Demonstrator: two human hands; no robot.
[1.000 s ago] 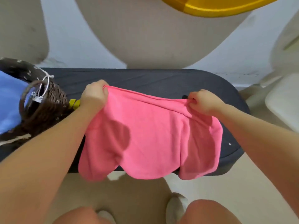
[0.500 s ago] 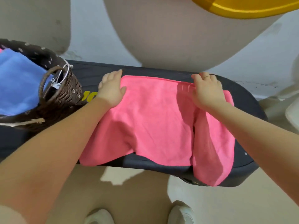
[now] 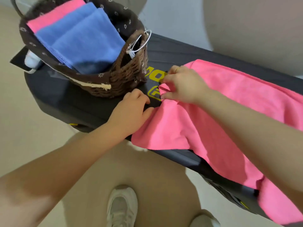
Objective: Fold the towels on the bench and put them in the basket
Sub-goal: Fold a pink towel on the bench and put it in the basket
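half a second ago both hands lay flat on the far edge of the pink towel (image 3: 229, 102); now they have come together at its end nearest the basket (image 3: 124, 74), and our view has swung so the basket fills the upper left. we see the right hand (image 3: 183, 84) pinching a bunched corner of the towel between thumb and fingers, a ring on one finger, while the left hand (image 3: 131, 110) rests just beside it with fingers curled at the towel's near corner; we cannot tell whether it actually holds cloth. the towel is spread along the dark surface (image 3: 73, 99) and hangs over its near edge. the wicker basket sits at the surface's left end, holding folded blue towels (image 3: 82, 40) and a folded pink one (image 3: 54, 15). a bare strip of surface with yellow lettering (image 3: 155, 76) lies between basket and towel. below are pale floor (image 3: 24, 120) and white shoes (image 3: 121, 207).
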